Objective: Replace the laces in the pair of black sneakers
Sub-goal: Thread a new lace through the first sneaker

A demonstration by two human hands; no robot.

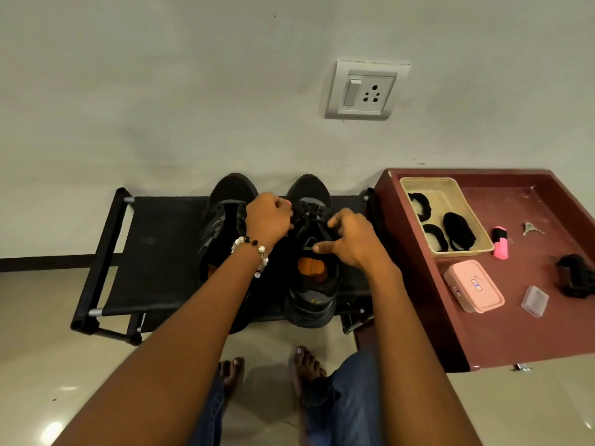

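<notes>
Both hands worked the right sneaker (310, 239) on the rack (161, 252): the left hand (269, 220) curled around its lace (306, 210), the right hand (349, 239) pinching another strand. The left sneaker (225, 220) sat touching it. Black lace on black eyelets risked a skipped hole.

Bare arms, a pearl-and-black bead bracelet (254, 252) on the left wrist, blue jeans (347, 400), bare feet (306, 365).

Dim, even indoor light — floor (51, 429) glare lower left, wide-angle bending at edges.
</notes>
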